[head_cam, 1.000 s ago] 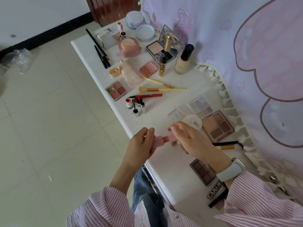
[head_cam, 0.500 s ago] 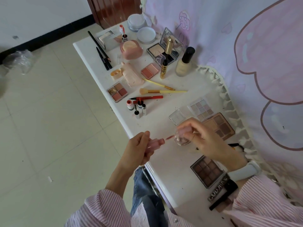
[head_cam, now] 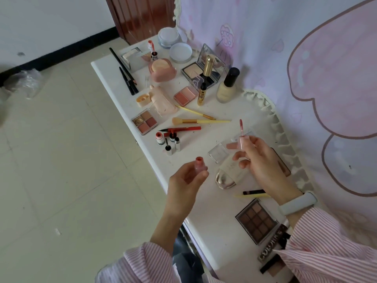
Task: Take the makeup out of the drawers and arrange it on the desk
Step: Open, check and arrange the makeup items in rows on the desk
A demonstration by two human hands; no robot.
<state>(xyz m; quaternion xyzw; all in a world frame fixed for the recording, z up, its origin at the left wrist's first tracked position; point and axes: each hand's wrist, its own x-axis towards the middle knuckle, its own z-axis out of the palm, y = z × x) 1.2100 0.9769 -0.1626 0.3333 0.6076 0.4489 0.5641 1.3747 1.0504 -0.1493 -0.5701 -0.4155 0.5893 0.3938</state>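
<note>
My left hand (head_cam: 187, 180) grips a small pink lip gloss tube (head_cam: 199, 164) upright, its open red neck showing, just off the front edge of the white desk (head_cam: 216, 227). My right hand (head_cam: 263, 160) pinches the gloss cap with its wand (head_cam: 241, 131) pointing up, the pink tip well clear of the tube. Under the right hand lie a clear compact (head_cam: 218, 153) and a shiny oval case (head_cam: 225, 179). A brown eyeshadow palette (head_cam: 256, 220) lies near my right wrist.
Much makeup covers the desk: a foundation bottle (head_cam: 228, 85), gold mascara (head_cam: 204, 78), yellow brushes (head_cam: 201, 120), a four-pan palette (head_cam: 145, 121), small tubes (head_cam: 168, 139), black pencils (head_cam: 126, 72), round jars (head_cam: 180, 52). A pink curtain (head_cam: 306, 58) hangs behind. Tiled floor lies left.
The hands have pulled apart: my right hand drew the wand out of the tube and raised it tip-up, while my left hand turned the tube upright.
</note>
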